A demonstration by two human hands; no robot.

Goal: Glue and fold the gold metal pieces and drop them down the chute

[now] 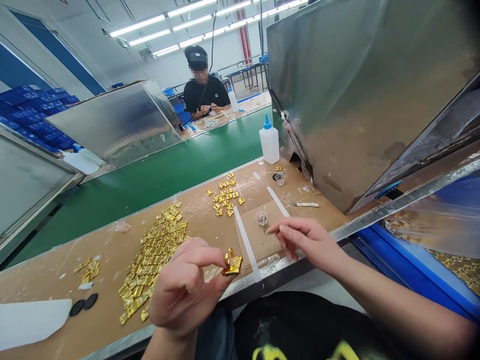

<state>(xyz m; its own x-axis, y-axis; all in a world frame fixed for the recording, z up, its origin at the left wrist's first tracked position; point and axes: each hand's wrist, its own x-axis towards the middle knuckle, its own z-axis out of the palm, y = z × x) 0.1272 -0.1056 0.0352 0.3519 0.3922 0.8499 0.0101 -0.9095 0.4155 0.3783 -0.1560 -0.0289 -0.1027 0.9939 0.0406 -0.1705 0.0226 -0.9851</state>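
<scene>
My left hand (pixel 191 285) pinches a shiny gold metal piece (pixel 232 263) between thumb and forefinger, raised above the table's front edge. The piece has a flat, angular base with a curved loop standing on it. My right hand (pixel 302 239) hovers to the right, thumb and forefinger pressed together; whether something thin is between them is too small to make out. Just beyond its fingertips stands a small clear cup (pixel 261 218) with a thin stick leaning in it. A dense spread of gold pieces (pixel 157 250) lies left of my left hand, and a smaller group (pixel 225 197) lies farther back.
A white squeeze bottle (pixel 269 142) with a blue cap stands at the back, near a metal panel (pixel 367 90). A pale-handled knife (pixel 305 204) lies to the right. Behind the green belt (pixel 210 150) a co-worker (pixel 206 92) sits. Blue bins (pixel 397 265) stand at my right.
</scene>
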